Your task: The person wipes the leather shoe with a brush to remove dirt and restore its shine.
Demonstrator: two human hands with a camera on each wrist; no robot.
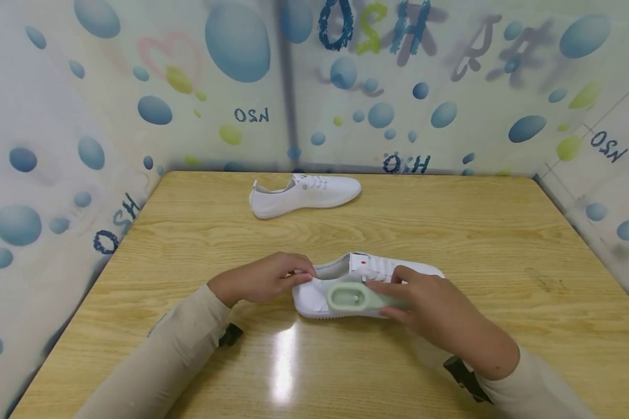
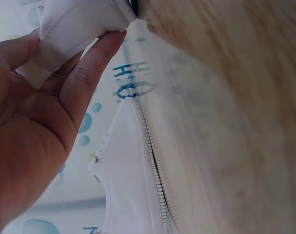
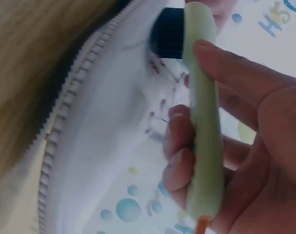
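A white lace-up shoe (image 1: 311,298) stands on its sole near the middle of the table, toe to the right. My left hand (image 1: 267,279) pinches its heel collar between thumb and fingers; the left wrist view shows the heel (image 2: 77,34) in that grip. In my right hand (image 1: 435,305) is a pale green scrub brush (image 1: 346,298), gripped by its handle. Its dark bristles (image 3: 169,34) meet the near side of the shoe in the right wrist view, below the laces. Part of the toe is hidden behind my right hand.
A second white shoe (image 1: 314,195) stands near the table's back edge, toe to the right. The wooden table (image 1: 477,221) is bordered by walls (image 1: 314,105) patterned with blue and green bubbles. Dark straps (image 1: 466,378) sit at both wrists.
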